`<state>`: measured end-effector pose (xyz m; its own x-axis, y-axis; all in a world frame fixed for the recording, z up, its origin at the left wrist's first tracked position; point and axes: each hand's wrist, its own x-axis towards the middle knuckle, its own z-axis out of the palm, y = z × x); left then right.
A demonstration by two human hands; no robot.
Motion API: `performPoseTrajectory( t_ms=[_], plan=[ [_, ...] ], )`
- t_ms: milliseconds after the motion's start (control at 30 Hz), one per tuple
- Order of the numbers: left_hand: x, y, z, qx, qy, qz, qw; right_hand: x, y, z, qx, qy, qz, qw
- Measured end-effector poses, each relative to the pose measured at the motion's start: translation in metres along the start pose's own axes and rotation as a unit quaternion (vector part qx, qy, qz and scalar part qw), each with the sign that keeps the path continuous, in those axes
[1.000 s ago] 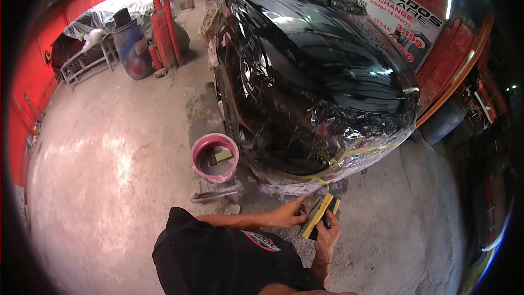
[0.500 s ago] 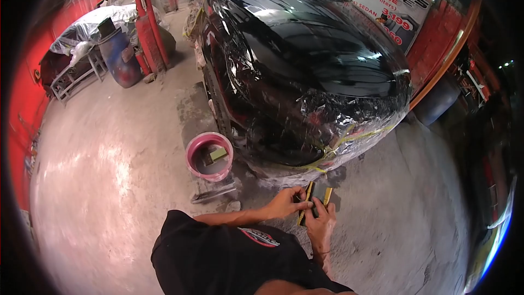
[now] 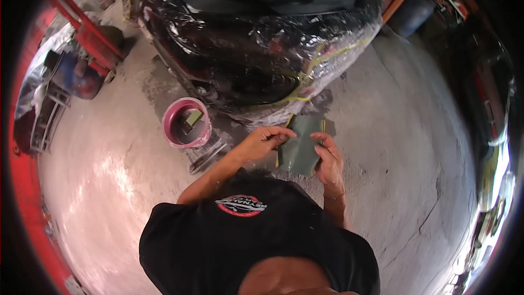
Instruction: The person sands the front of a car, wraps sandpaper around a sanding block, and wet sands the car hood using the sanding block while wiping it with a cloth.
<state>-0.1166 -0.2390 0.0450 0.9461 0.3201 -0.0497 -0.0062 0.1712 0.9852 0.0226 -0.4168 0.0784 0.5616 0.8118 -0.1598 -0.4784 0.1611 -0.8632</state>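
My left hand (image 3: 265, 143) pinches the left side of a grey-green sheet of what looks like sandpaper (image 3: 302, 150), with yellow along its two long edges. On the opposite side my right hand (image 3: 329, 159) grips it between thumb and fingers. The sheet is spread fairly flat between both hands, just in front of the car's bumper. Ahead of it stands a dark car (image 3: 234, 49), its front wrapped in clear plastic and yellow tape.
To the left on the floor is a pink bucket (image 3: 168, 127) holding murky water and a pale green block (image 3: 194, 117). Wet grey strips (image 3: 207, 158) lie beside it. A blue drum (image 3: 82, 78) and a red post (image 3: 90, 33) stand farther left.
The sheet, narrow and folded before, is now opened wide, and my hands have moved apart at its sides. My view has tilted down, so the car sits higher in the picture.
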Motion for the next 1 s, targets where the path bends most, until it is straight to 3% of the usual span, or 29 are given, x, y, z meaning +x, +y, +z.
performPoseTrajectory(
  t_ms=[100, 167, 267, 300, 367, 500, 567, 600, 667, 800, 900, 967, 1000],
  plan=[
    [-0.010, 0.020, 0.000, 0.027, -0.012, -0.023, 0.999, 0.001, 0.003, -0.004, -0.031, 0.028, -0.023, 0.999],
    [-0.010, 0.021, 0.002, 0.049, 0.025, -0.030, 0.998, 0.000, 0.004, -0.015, -0.264, -0.006, -0.029, 0.964],
    [-0.011, 0.035, -0.001, 0.099, 0.055, -0.040, 0.993, 0.003, 0.010, -0.017, -0.353, 0.000, -0.026, 0.935],
    [-0.012, 0.034, -0.004, 0.098, 0.056, -0.040, 0.993, 0.002, 0.011, -0.018, -0.353, -0.001, -0.025, 0.935],
    [-0.012, 0.030, -0.010, 0.132, 0.054, -0.039, 0.989, 0.002, 0.013, -0.018, -0.193, -0.001, -0.051, 0.980],
    [-0.010, 0.033, -0.015, 0.115, 0.047, -0.016, 0.992, 0.003, 0.013, -0.003, -0.130, 0.020, -0.079, 0.988],
    [-0.009, 0.033, -0.016, 0.090, 0.071, -0.025, 0.993, 0.001, 0.004, 0.011, -0.406, 0.078, -0.198, 0.889],
    [-0.008, 0.030, -0.016, 0.089, 0.074, -0.025, 0.993, 0.002, 0.006, 0.011, -0.406, 0.075, -0.197, 0.889],
    [-0.006, 0.025, -0.016, 0.155, 0.094, 0.049, 0.982, 0.004, 0.014, 0.008, -0.514, 0.102, -0.271, 0.808],
    [-0.016, 0.035, -0.007, 0.218, 0.093, 0.102, 0.966, 0.004, 0.014, 0.003, -0.502, 0.110, -0.251, 0.821],
    [-0.020, 0.036, 0.005, 0.283, 0.107, 0.051, 0.952, 0.002, 0.010, 0.000, -0.508, 0.114, -0.224, 0.824],
    [-0.017, 0.021, 0.002, 0.333, 0.124, 0.114, 0.928, 0.008, 0.014, -0.003, -0.570, 0.113, -0.311, 0.752],
    [-0.014, 0.009, -0.003, 0.349, 0.120, 0.147, 0.918, 0.013, 0.017, -0.005, -0.561, 0.082, -0.317, 0.760]
  ],
)
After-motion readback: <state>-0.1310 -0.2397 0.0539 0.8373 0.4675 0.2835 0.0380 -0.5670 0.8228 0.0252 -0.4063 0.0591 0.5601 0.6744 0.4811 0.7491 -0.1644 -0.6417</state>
